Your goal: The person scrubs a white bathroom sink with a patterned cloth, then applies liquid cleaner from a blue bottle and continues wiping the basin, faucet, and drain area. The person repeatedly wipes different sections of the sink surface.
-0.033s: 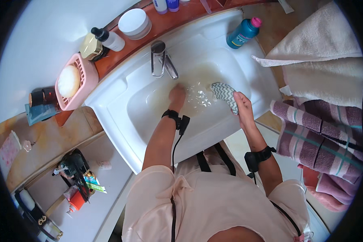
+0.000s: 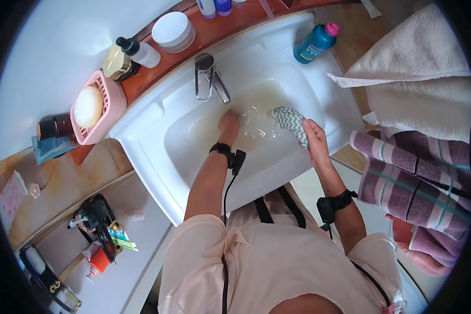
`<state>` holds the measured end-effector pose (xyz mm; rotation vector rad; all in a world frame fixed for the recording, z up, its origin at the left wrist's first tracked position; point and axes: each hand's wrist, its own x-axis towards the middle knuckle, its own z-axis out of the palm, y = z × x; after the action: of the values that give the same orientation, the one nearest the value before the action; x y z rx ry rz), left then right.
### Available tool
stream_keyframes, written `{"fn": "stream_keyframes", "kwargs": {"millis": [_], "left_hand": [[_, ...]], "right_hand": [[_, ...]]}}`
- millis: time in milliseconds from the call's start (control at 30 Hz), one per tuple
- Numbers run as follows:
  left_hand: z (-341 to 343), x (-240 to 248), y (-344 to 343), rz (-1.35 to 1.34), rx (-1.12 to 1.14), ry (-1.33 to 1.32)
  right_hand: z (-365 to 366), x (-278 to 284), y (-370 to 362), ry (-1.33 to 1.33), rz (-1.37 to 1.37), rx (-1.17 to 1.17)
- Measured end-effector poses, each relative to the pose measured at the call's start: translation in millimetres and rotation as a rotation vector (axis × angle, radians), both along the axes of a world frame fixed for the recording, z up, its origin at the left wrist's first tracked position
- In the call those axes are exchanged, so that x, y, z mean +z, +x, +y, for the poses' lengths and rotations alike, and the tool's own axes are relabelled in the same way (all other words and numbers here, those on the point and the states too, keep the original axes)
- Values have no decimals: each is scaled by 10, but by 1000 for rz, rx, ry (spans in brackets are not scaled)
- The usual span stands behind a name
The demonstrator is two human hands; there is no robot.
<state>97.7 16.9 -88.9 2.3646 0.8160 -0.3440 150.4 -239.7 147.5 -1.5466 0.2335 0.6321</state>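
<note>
My right hand (image 2: 316,139) is closed on the edge of a grey-green and white zigzag-patterned cloth pad (image 2: 291,123). The pad is curved and held over the right part of the white sink (image 2: 157,137), its far end at the cloudy water (image 2: 260,125). In the water below the faucet (image 2: 205,76) is my left hand (image 2: 229,121), partly under the surface. Its fingers are blurred by the water, so their grip is hidden. Bright ripples show between the two hands.
A teal bottle with a pink cap (image 2: 316,44) stands on the sink's back right corner. Along the left ledge are a white jar (image 2: 174,32), a pump bottle (image 2: 141,52) and a pink soap dish (image 2: 115,97) with soap. Towels (image 2: 413,172) hang at the right.
</note>
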Motion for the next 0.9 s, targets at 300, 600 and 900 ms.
{"fn": "stream_keyframes", "kwargs": {"millis": [300,600,900], "left_hand": [[-113,196,97,101,38,115],[-92,109,66,18,-14,200],[82,-92,49,-27,-291,246]], "right_hand": [[52,-139,140,2,10,57],[150,-190,212,-30,37,66],[166,-249,243,-37,53,92]]}}
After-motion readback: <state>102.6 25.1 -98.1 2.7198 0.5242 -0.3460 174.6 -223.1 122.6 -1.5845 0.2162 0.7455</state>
